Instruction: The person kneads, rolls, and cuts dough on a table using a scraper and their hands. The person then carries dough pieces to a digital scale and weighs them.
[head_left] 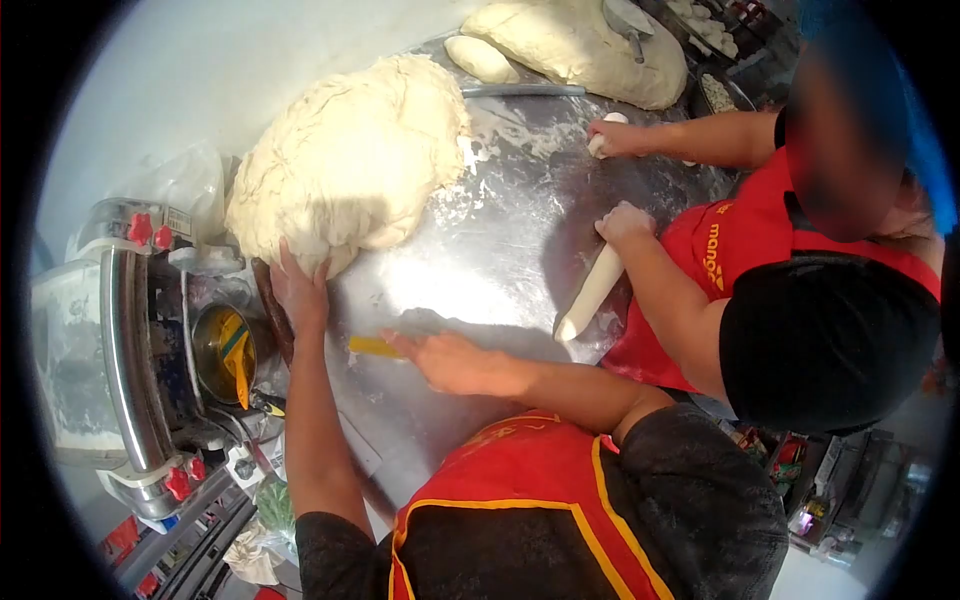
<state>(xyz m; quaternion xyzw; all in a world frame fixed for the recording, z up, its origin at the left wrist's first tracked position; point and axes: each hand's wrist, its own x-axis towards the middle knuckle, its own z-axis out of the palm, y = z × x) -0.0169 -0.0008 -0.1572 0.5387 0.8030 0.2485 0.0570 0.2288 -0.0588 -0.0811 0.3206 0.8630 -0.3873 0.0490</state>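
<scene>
A big mound of pale dough (350, 150) spreads over the back left of the metal table. My left hand (300, 292) rests against its near edge, fingers apart, with the fingertips on the dough. Closer to me, my right hand (455, 362) is closed around a yellow dough scraper (375, 347), whose flat end points left just above or on the tabletop. Part of the scraper is hidden in my grip.
At the right, a co-worker handles a dough roll (590, 295). Another large dough mass (580, 50) and a small dough piece (480, 60) lie at the back. A steel machine (130, 350) and a pot (215, 365) with a yellow brush stand left. The metal table (470, 250) carries flour.
</scene>
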